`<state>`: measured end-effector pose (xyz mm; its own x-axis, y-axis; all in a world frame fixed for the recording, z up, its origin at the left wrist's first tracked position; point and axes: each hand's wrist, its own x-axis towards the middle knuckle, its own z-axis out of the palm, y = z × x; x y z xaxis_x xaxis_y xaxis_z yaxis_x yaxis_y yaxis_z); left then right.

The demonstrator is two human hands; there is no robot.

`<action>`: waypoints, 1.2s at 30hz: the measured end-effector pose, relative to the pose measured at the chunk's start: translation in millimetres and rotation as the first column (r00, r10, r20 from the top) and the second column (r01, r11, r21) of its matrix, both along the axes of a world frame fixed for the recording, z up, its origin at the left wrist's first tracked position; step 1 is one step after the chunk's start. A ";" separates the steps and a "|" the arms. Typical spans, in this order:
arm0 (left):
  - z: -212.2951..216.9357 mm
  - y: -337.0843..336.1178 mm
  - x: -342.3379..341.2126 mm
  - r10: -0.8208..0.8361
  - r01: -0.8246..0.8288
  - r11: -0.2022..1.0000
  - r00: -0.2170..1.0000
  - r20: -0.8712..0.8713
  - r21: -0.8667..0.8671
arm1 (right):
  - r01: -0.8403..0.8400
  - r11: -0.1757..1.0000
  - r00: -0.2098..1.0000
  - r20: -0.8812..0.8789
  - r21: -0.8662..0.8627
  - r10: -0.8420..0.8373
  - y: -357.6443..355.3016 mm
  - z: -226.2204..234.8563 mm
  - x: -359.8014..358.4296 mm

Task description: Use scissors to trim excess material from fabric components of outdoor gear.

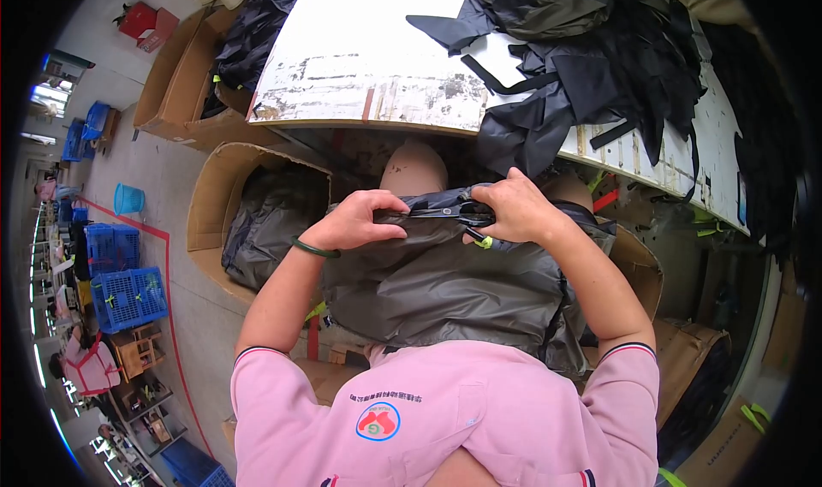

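Both the left hand (355, 222) and right hand (512, 209) pinch the grey garment (437, 286), apparently around scissors (467, 217) between the fingertips, which could nick fabric.

**One head camera, looking steeply down**

A single wide fisheye view looks from the person's head down over the pink shirt (445, 418) onto the lap, close to both hands. The white bench (360, 59) curves across the top; the floor (154, 170) bends away at left.

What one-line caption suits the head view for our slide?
Both hands, left hand and right hand, pinch a grey garment over the lap below a white worktable.
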<state>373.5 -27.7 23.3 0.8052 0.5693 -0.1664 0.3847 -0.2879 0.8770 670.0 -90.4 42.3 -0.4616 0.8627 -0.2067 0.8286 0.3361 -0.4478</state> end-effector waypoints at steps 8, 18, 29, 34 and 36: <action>2.4 -1.7 -1.1 -0.006 0.006 1.000 1.000 0.003 -0.012 | -0.006 0.999 0.998 0.067 -0.031 0.008 0.5 -1.3 -5.5; 1.0 -4.5 -1.6 0.026 -0.027 0.999 1.000 -0.013 -0.036 | 0.017 1.000 0.999 0.036 0.023 -0.018 -2.1 -6.4 -15.4; -34.6 11.2 -80.4 0.460 -0.390 0.779 0.888 0.023 -0.491 | 0.198 0.965 0.959 -0.169 -0.173 -0.227 -12.4 -24.6 -3.7; -33.2 -12.8 -86.5 0.617 -0.306 0.614 0.761 0.200 -0.727 | 0.255 0.958 0.956 -0.114 -0.131 -0.270 -3.8 -8.5 -12.7; -26.7 -19.4 -84.4 0.628 -0.299 0.608 0.748 0.216 -0.735 | 0.187 0.980 0.974 -0.119 -0.065 -0.193 1.8 -0.4 -22.7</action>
